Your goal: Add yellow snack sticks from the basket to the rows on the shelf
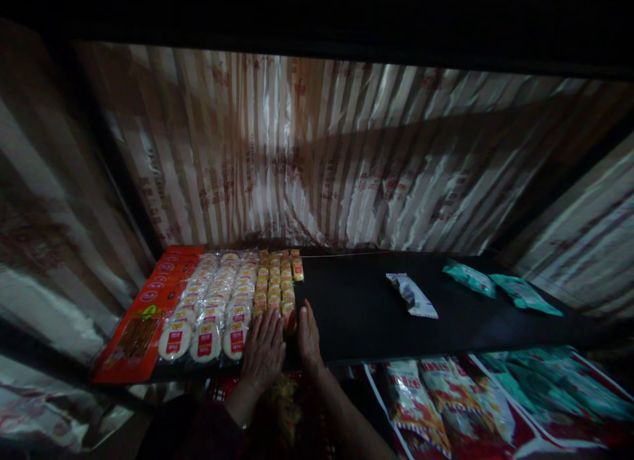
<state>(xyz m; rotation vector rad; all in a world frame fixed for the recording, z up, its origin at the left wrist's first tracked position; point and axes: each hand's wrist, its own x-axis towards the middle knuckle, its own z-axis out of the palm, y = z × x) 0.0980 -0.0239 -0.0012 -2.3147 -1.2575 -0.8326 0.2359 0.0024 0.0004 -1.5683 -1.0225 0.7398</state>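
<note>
Two bare hands, both ours, are reaching over the front edge of a long, flat black shelf (354, 321), standing slightly apart. Our left hand (265, 347) is lying palm down over the front of some columns of small, yellow, plastic-wrapped snack packets (274, 285), its fingers straight and close together, laid flat rather than curled. Our right hand (310, 334) is standing on its edge just to the right of those columns, fingers extended toward the back; we cannot tell whether its palm is touching the nearest packets. The yellow packets are running from beneath our left hand toward the back of the shelf. On their left we are seeing three columns of round, pale cakes in clear wrappers with red labels (205, 338), and at the shelf's left end flat, bright orange-red packets (133, 334) are overlapping. Well apart to the right, one white packet with a dark patch (421, 305) is lying near two teal packets (470, 279). Below, white-edged red cartons (521, 439) are holding more bags, and a shiny striped sheet (267, 149) is hanging behind.
</note>
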